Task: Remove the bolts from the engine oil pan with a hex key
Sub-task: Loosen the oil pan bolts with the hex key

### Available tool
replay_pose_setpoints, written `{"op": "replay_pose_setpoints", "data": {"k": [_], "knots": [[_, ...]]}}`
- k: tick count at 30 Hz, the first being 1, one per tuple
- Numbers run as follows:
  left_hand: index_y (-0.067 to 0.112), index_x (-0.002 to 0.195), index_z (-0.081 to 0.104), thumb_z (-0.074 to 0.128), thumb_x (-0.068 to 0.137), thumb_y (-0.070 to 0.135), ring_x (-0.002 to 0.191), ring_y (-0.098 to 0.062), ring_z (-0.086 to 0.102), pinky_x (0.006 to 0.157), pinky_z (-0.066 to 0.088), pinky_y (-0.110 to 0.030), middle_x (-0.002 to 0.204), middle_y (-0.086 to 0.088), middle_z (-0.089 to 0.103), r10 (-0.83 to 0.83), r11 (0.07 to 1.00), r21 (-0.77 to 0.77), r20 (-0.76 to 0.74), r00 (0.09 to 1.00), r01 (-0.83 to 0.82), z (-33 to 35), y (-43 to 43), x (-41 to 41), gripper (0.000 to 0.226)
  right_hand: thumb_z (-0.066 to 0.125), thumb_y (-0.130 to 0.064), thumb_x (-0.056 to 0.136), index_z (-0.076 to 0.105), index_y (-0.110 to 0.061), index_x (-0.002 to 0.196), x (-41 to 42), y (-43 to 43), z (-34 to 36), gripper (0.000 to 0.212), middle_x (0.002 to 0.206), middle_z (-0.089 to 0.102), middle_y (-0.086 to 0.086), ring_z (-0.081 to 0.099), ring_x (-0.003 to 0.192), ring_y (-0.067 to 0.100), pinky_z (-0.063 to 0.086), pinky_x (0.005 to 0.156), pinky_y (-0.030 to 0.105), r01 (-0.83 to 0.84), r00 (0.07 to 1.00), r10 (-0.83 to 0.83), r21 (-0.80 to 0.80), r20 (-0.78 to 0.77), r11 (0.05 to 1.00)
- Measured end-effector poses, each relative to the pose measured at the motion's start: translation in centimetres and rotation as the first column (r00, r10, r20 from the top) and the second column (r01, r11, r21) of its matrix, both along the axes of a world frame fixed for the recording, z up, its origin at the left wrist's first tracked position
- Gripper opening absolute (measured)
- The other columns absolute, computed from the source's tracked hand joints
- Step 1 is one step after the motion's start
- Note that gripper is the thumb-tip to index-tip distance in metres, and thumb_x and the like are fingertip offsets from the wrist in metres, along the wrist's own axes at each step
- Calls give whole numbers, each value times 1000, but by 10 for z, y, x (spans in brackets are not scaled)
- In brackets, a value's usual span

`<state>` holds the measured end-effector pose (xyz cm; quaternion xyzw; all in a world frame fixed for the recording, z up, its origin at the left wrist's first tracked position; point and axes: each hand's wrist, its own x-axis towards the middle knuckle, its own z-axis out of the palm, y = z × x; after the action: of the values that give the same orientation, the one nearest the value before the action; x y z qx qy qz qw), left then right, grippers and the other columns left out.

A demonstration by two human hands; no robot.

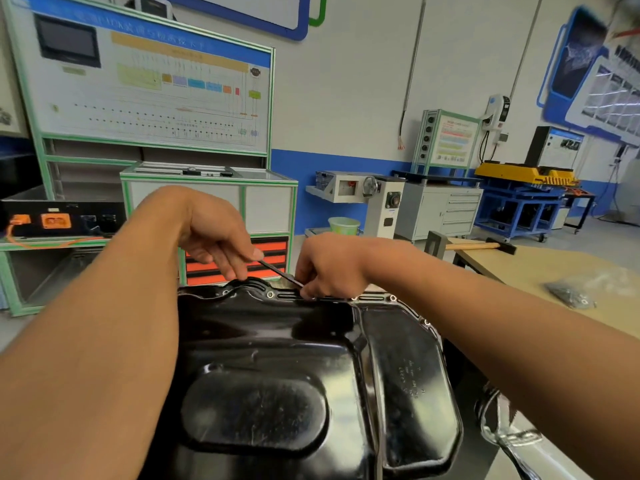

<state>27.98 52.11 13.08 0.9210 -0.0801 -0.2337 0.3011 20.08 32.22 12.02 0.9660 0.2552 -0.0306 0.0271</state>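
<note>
Black and glossy, the engine oil pan [277, 375] fills the foreground, lying bottom-up so that its bolt flange faces the person. Both arms reach across it to the far edge.

One hex key [278, 271] slants down to that far flange. The left hand [214, 237] has its grip closed on the key's upper end, pinched between thumb and fingers, probably to swing the key like a lever. The right hand [329, 268] has its grip closed round the lower end, just where the key meets the flange. I would guess it is steadying the tip in a bolt head, though the fingers hide the bolt itself.

Along the far and right flange I count at least four bright ringed spots, for instance one [270, 294] between the hands. They are too small to tell bolt heads from empty holes, so I cannot say how far along the job is.

On the table [554, 268] to the right lie one hammer [485, 245] and one clear bag [575, 296] of small dark hardware, both well apart from the pan.
</note>
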Motion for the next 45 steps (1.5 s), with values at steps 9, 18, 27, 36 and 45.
{"op": "replay_pose_setpoints", "data": {"k": [9, 18, 27, 36, 45], "knots": [[20, 69, 78, 83, 66, 31, 48, -5, 54, 37, 25, -12, 67, 3, 70, -169, 967, 185, -34, 985, 172, 7, -7, -15, 13, 53, -17, 102, 64, -16, 86, 9, 8, 11, 20, 83, 67, 2, 54, 63, 4, 39, 53, 9, -77, 991, 57, -166, -123, 983], [14, 68, 76, 75, 82, 12, 46, -4, 50, 36, 27, -14, 64, 1, 66, -193, 975, 116, 9, 981, 190, 7, -4, -7, 14, 61, -23, 99, 70, -16, 79, 13, -8, 6, 24, 70, 59, -3, 50, 63, 7, 42, 62, 16, -35, 976, 52, 87, -210, 996], [15, 80, 79, 76, 82, 12, 59, -9, 69, 37, 26, -13, 77, -3, 75, -150, 972, 178, -38, 988, 154, 11, -5, -4, 5, 42, -36, 107, 66, -7, 91, 3, -13, -13, 40, 74, 62, 1, 53, 66, 8, 38, 64, 21, -86, 987, 109, 182, -118, 980], [18, 82, 79, 79, 72, 10, 60, -7, 55, 46, 42, -16, 69, 0, 66, -109, 959, -224, 273, 956, 173, 12, 0, -8, 12, 63, -28, 98, 67, -6, 78, 5, -1, -5, 30, 67, 58, 9, 44, 51, 11, 37, 52, 23, -24, 980, 106, 434, -166, 900], [20, 111, 68, 65, 93, 11, 67, -8, 58, 56, 49, -23, 62, 11, 64, -162, 917, -273, 411, 897, 290, 11, -40, -14, 20, 62, -13, 98, 60, -11, 70, 14, 4, -32, 28, 62, 63, 4, 43, 38, 3, 27, 37, 16, 346, 887, 174, 866, -427, 361]]}}
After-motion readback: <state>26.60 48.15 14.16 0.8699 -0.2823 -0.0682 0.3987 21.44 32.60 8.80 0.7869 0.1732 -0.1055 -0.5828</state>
